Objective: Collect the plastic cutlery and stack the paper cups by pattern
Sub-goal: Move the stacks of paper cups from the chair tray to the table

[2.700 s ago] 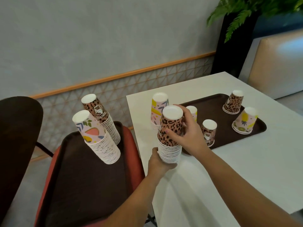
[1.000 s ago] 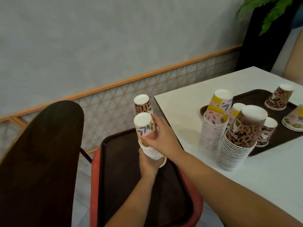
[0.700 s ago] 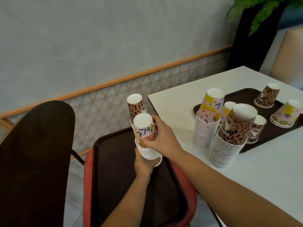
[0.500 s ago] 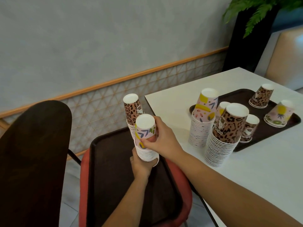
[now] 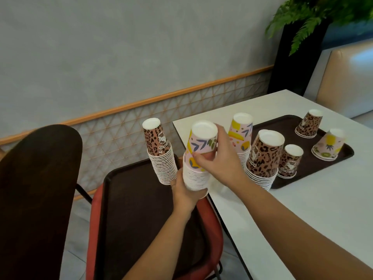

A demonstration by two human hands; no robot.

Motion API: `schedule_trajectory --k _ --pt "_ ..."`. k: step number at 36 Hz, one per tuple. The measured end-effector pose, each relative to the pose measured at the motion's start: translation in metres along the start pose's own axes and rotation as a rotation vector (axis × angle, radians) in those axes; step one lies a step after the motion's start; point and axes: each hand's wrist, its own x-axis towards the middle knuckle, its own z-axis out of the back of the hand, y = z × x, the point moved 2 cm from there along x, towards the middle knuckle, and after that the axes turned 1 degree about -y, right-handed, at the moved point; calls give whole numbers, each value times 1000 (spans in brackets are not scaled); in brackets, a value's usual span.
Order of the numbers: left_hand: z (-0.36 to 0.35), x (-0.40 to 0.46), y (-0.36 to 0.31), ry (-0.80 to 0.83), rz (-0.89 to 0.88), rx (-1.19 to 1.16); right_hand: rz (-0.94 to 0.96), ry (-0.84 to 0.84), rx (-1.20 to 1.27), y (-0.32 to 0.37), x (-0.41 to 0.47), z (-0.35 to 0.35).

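I hold a stack of upside-down pink fruit-pattern cups (image 5: 198, 158) above the gap between chair and table. My left hand (image 5: 186, 190) grips its base from below. My right hand (image 5: 219, 158) grips the upper cups from the right. A leopard-pattern stack (image 5: 160, 152) stands on the dark tray (image 5: 131, 209) on the red chair. On the white table (image 5: 312, 209) stand another fruit-pattern stack (image 5: 242, 136) and a leopard stack (image 5: 264, 158). Single cups sit on the second tray (image 5: 314, 160): two leopard (image 5: 290, 160) (image 5: 308, 124) and one fruit (image 5: 329, 144). No cutlery is visible.
A dark wooden chair back (image 5: 34, 199) fills the left. The wall with a lattice panel (image 5: 121, 128) runs behind. A black planter with a fern (image 5: 298, 47) and a beige seat (image 5: 347, 77) stand at the far right.
Both hands have lifted the fruit-pattern stack off the chair tray and carried it right, towards the table edge. The leopard stack on that tray has stayed put.
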Motion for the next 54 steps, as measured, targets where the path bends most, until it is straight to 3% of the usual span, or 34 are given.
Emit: schedule_trajectory --k 6,11,19,32,37,40,46,50,54 --pt "-50 -5 8 137 57 20 69 -15 -65 5 2 34" --pt "-83 1 56 211 91 74 139 -35 -336 -4 -1 53" --pt "-87 -20 17 259 92 -20 167 59 -557 -14 0 64" --pt "-93 -19 26 327 112 -1 197 95 -623 -18 -2 63" --pt "-83 -24 23 369 134 221 253 -8 -608 -11 -3 56" --pt "-68 -26 18 196 103 296 309 -54 -514 4 -1 46" --pt "-20 -8 3 -254 27 208 301 -1 -313 15 12 12" --pt "10 13 -4 -365 37 179 216 86 -238 7 18 -19" --pt "35 35 -3 -368 88 154 103 154 -202 -1 29 -51"
